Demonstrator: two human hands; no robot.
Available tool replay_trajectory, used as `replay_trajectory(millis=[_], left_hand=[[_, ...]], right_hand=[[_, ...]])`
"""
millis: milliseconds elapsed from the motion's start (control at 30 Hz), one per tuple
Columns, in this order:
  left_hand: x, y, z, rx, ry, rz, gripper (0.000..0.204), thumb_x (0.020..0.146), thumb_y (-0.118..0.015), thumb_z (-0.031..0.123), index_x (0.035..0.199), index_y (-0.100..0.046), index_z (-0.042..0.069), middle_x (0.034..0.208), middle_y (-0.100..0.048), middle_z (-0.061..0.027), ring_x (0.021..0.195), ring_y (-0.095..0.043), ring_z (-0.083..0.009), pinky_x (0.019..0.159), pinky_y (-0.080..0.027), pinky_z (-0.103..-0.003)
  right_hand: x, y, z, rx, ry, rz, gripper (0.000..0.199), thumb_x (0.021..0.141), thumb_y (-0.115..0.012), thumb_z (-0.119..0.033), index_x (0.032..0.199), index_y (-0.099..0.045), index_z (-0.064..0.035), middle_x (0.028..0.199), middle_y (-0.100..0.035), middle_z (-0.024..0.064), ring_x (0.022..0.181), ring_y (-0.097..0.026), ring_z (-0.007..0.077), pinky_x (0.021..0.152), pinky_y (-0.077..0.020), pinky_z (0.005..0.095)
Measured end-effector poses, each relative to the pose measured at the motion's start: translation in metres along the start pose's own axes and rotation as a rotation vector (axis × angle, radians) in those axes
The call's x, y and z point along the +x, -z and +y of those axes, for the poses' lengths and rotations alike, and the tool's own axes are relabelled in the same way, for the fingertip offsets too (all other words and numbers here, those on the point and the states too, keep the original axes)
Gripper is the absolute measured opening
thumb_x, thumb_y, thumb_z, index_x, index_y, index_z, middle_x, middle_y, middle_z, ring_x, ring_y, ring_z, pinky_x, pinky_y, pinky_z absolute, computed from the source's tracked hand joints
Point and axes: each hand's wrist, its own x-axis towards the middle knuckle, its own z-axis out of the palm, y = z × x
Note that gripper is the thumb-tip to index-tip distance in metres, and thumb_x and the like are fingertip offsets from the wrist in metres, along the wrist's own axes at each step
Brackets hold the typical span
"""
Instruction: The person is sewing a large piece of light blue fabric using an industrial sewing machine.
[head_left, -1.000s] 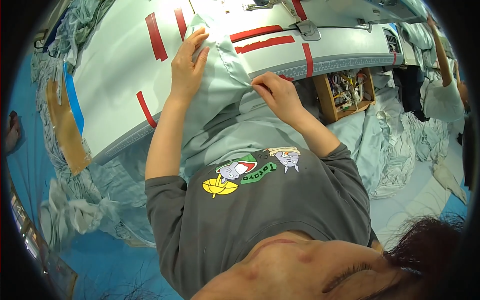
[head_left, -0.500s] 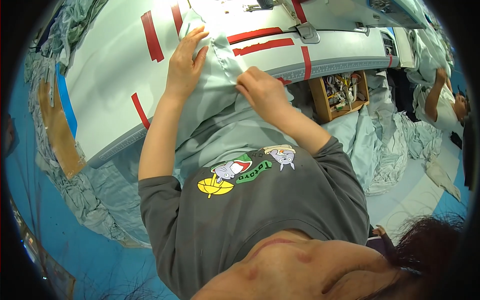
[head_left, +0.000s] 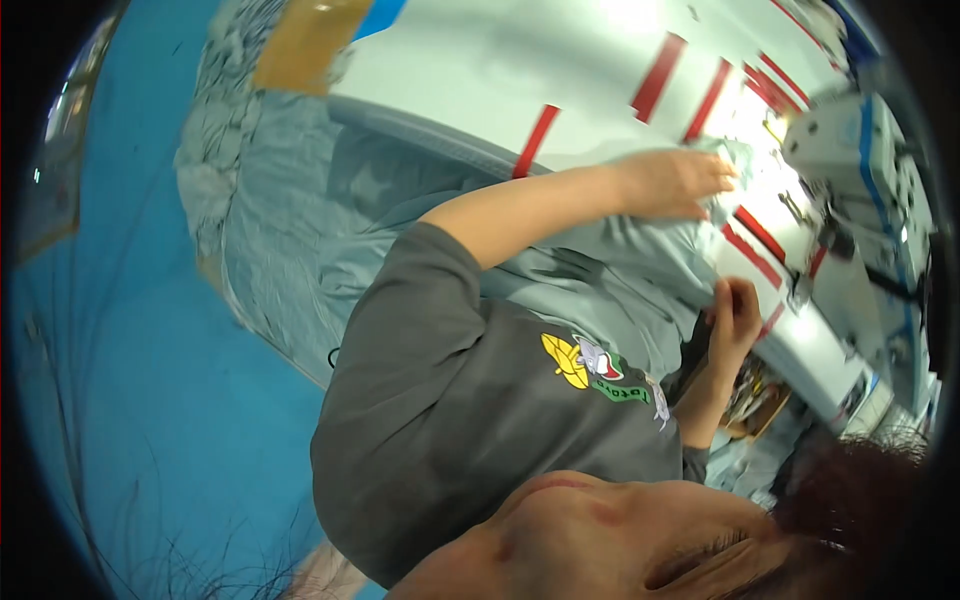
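Observation:
Pale green cloth (head_left: 640,255) spreads from the white sewing table over my lap, its far end under a bright lamp glow. My left hand (head_left: 672,184) lies on the cloth with fingers stretched out, their tips at the lit part beside the sewing machine (head_left: 850,150). Nearer to me, my right hand (head_left: 738,318) is curled at the cloth's right edge, thumb and fingers closed on it; the exact grip is partly hidden and soft with blur. Glare hides the needle area.
Red tape strips (head_left: 538,140) mark the white table (head_left: 500,70), which has a grey ruler edge (head_left: 420,132). A wooden drawer (head_left: 765,410) of small tools sits below at the right. Gathered cloth (head_left: 270,200) hangs at the left above the blue floor (head_left: 190,350).
The whole view has swung, so the table and machine now sit farther right and tilted. Both hands stay at the cloth; more blue floor shows at the left.

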Motion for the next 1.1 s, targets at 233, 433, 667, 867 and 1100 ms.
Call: replay_trajectory(millis=[233,433,667,867,1100], left_hand=[[0.004,0.007,0.005,0.080,-0.103,0.052,0.044,0.078,-0.068,0.025,0.115,-0.056,0.005,0.126,-0.054,-0.0138,0.120,-0.049,-0.0265,0.102,-0.038,-0.035],[0.008,0.002,-0.005,0.062,-0.016,-0.004,0.041,0.077,-0.066,0.013,0.113,-0.054,0.000,0.122,-0.053,-0.0162,0.115,-0.051,-0.0307,0.101,-0.041,-0.039],[0.009,0.001,0.009,0.063,0.011,-0.074,0.052,0.079,-0.065,0.008,0.127,-0.045,0.005,0.129,-0.050,-0.0120,0.122,-0.046,-0.0271,0.104,-0.038,-0.038],[0.016,0.002,0.010,0.086,0.002,-0.092,0.054,0.079,-0.066,0.008,0.128,-0.045,0.007,0.131,-0.048,-0.0098,0.124,-0.044,-0.0261,0.104,-0.038,-0.038],[0.012,0.018,0.052,0.082,-0.090,-0.028,0.019,0.082,-0.064,0.009,0.100,-0.061,0.004,0.086,-0.061,-0.0057,0.071,-0.062,-0.0209,0.060,-0.050,-0.032]], right_hand=[[0.004,-0.019,-0.008,-0.224,0.194,0.024,0.011,0.091,-0.059,-0.013,0.089,-0.057,-0.0030,0.067,-0.051,0.0006,0.056,-0.042,0.0068,0.050,-0.0340,0.0222],[0.021,-0.024,-0.014,-0.651,0.466,-0.041,0.020,0.085,-0.064,-0.016,0.073,-0.054,-0.0042,0.068,-0.050,0.0118,0.060,-0.052,0.0311,0.054,-0.0404,0.0381],[0.027,0.001,-0.015,-0.424,0.422,-0.240,0.024,0.086,-0.061,-0.016,0.071,-0.051,-0.0012,0.066,-0.047,0.0103,0.056,-0.046,0.0284,0.053,-0.0371,0.0352],[0.027,0.003,-0.010,-0.351,0.369,-0.218,0.025,0.086,-0.062,-0.016,0.069,-0.050,-0.0013,0.065,-0.047,0.0095,0.056,-0.046,0.0254,0.053,-0.0368,0.0344],[0.002,-0.009,0.004,-0.601,0.501,0.122,0.029,0.070,-0.077,-0.025,0.074,-0.053,-0.0092,0.072,-0.053,0.0014,0.065,-0.053,0.0226,0.056,-0.0445,0.0334]])
